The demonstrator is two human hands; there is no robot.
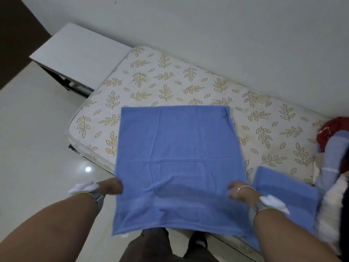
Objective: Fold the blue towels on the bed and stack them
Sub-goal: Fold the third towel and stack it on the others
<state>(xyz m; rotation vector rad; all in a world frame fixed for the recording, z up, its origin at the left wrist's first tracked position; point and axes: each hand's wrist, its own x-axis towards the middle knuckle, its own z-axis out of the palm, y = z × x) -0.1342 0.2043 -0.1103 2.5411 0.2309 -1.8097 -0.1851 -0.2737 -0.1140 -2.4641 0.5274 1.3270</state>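
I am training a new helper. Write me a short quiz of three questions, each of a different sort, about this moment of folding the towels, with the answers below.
1. True or false: the spread blue towel lies wholly on the mattress.
2. Which side of the spread towel does the folded blue towel lie on? A. the person's left B. the person's right C. on top of it
3. Fill in: the left hand and the right hand each grip a side ____ of the spread towel.

Key
1. False: its near end hangs over the mattress edge toward the person.
2. B
3. edge
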